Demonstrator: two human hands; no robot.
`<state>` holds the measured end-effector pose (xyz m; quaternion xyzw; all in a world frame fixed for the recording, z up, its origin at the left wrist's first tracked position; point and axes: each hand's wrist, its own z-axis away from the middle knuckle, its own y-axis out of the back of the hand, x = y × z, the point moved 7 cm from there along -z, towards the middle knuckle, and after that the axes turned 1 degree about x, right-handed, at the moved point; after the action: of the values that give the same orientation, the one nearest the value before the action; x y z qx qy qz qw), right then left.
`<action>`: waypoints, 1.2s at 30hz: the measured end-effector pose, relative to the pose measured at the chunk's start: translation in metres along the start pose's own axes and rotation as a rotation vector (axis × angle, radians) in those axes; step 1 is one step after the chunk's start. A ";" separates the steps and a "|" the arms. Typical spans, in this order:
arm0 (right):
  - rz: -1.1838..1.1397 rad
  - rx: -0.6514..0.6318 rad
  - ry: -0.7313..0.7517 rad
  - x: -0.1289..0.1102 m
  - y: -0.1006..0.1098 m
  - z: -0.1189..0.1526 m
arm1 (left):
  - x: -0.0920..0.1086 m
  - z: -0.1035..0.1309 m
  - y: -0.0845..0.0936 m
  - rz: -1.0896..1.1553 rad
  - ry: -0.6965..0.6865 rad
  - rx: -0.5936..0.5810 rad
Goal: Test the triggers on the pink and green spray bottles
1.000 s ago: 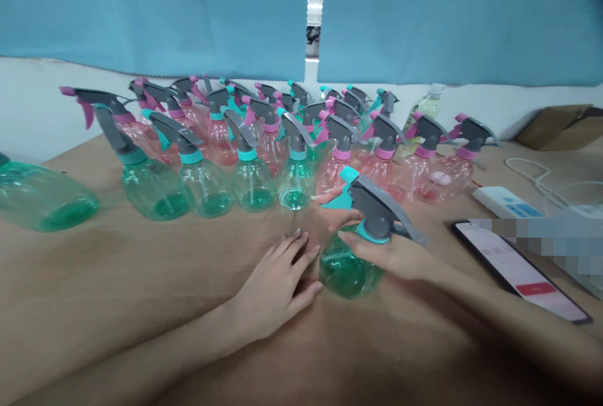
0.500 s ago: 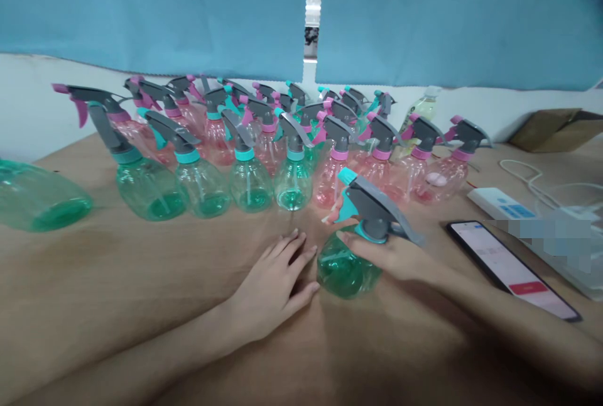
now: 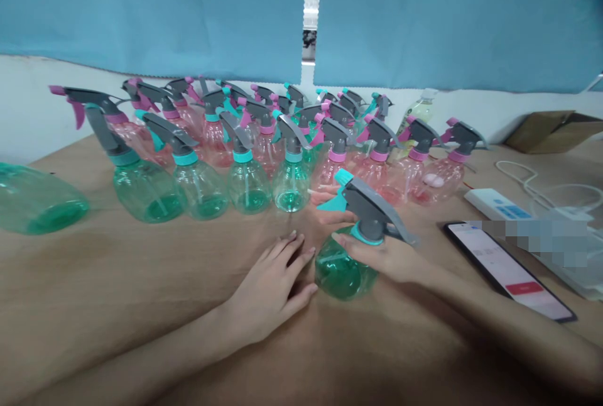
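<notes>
A green spray bottle (image 3: 346,268) with a grey head and turquoise nozzle and trigger stands on the table, right of the middle. Around its neck is my right hand (image 3: 391,255), thumb against the near side of the body. The other fingers reach past the far side, stretched out beyond the trigger. My left hand (image 3: 273,286) lies flat on the wood with fingers apart, just left of the bottle and holding nothing. Behind are several more spray bottles, among them a green one (image 3: 291,189) and a pink one (image 3: 330,173).
A larger green bottle (image 3: 42,202) is cut off at the left edge. On the right lie a phone (image 3: 509,268), a white power strip (image 3: 499,205) with cables, and a brown cardboard box (image 3: 541,132). A blue cloth (image 3: 164,16) covers the wall behind.
The fingers of my right hand have straightened out past the trigger, where they were curled at it before. My left hand keeps its place. The view has shifted very slightly.
</notes>
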<state>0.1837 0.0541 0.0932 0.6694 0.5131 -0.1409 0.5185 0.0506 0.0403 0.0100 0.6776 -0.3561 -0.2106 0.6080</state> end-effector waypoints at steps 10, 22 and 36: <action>-0.152 -0.019 0.021 0.003 -0.002 -0.001 | 0.000 0.002 0.000 0.007 -0.002 0.010; -0.135 -0.032 0.063 0.004 -0.003 0.000 | 0.000 0.001 0.000 -0.005 0.004 -0.014; -0.126 -0.038 0.057 0.007 -0.005 0.001 | 0.000 0.002 0.000 0.002 0.006 -0.016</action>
<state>0.1832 0.0572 0.0853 0.6296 0.5713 -0.1444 0.5064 0.0493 0.0384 0.0096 0.6728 -0.3534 -0.2110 0.6148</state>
